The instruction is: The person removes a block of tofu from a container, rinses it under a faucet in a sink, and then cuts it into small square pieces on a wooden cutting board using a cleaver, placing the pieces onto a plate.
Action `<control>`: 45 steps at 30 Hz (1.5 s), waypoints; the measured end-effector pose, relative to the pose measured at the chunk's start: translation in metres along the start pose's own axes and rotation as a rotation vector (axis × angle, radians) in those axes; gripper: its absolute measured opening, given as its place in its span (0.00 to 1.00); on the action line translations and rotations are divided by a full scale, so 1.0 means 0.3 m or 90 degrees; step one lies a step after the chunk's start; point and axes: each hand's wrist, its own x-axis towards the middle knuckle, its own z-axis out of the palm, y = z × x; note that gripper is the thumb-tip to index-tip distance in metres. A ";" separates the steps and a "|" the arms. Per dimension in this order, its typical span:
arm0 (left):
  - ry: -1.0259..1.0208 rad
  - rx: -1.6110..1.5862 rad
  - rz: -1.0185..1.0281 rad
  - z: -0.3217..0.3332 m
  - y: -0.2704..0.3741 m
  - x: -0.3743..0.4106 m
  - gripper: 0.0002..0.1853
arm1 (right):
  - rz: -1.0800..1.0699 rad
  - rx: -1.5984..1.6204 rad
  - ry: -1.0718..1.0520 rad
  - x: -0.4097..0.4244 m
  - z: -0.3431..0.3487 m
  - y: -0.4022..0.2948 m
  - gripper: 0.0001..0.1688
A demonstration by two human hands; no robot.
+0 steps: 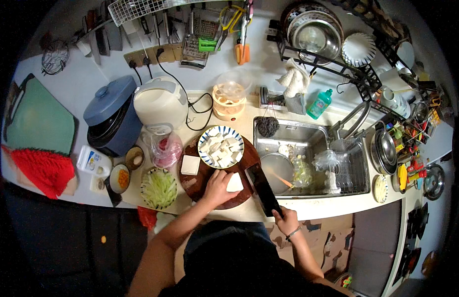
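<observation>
My left hand (216,189) has its fingers around a white block of tofu (235,182) over the round brown cutting board (205,182). In my right hand (287,221) is the handle of a dark, broad-bladed cleaver (264,187). Its blade lies across the board's right edge, apart from the tofu. Another square tofu block (190,165) rests at the board's left side. Behind my left hand, a plate with a blue-striped rim (200,153) stands on the board, heaped with tofu cubes (221,147).
A plate of shredded pale-green vegetable (158,188) stands left of the board, near a bowl with orange pieces (119,179). The steel sink (315,130) on the right holds a water-filled basin (277,169). Behind are a white rice cooker (160,102) and an egg steamer (229,104).
</observation>
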 end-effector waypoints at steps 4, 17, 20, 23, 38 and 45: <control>0.053 0.055 -0.200 0.049 0.099 -0.044 0.40 | -0.027 -0.040 0.006 0.011 0.034 -0.043 0.12; 0.095 -0.019 -0.147 0.010 0.051 -0.117 0.36 | -0.034 -0.166 -0.075 0.055 0.097 -0.132 0.09; 0.097 -0.012 -0.156 0.003 0.065 -0.098 0.32 | 0.008 -0.199 -0.128 0.072 0.108 -0.140 0.09; 0.103 -0.008 -0.156 0.028 0.056 -0.098 0.32 | 0.048 -0.217 -0.195 0.091 0.130 -0.121 0.10; 0.096 -0.127 -0.012 0.072 0.000 -0.147 0.31 | -0.028 0.052 -0.112 0.035 0.137 0.030 0.17; 0.110 -0.515 -0.205 0.042 -0.027 -0.097 0.31 | 0.246 0.330 -0.166 0.039 0.033 -0.033 0.19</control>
